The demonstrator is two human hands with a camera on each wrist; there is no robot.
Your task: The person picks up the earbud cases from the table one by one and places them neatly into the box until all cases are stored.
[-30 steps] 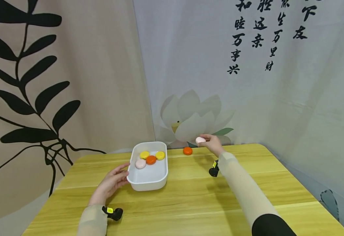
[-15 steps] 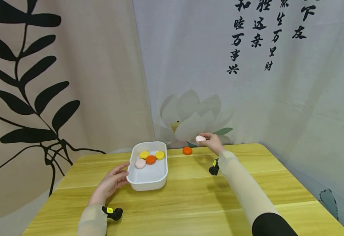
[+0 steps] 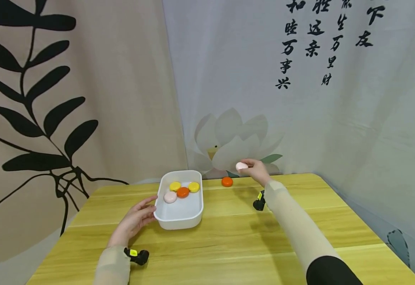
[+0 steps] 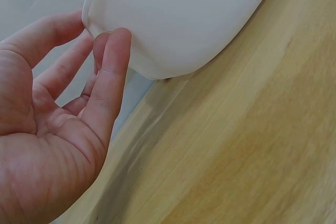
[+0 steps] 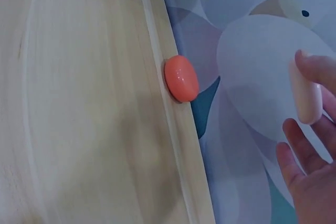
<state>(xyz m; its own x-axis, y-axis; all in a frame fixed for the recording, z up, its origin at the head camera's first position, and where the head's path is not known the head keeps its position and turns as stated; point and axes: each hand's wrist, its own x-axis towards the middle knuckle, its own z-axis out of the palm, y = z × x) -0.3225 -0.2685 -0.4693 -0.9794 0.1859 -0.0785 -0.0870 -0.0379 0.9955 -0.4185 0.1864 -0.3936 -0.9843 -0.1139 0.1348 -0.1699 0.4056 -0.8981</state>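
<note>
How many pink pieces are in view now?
2. One pink piece lies in the white tray; the other pink piece is held in the right hand. No others seem hidden.

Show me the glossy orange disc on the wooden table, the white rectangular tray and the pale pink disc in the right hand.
Glossy orange disc [image 5: 181,78], right wrist view, upper face.
White rectangular tray [image 3: 179,211], head view, inner floor.
Pale pink disc [image 3: 241,166], head view, exposed side.
</note>
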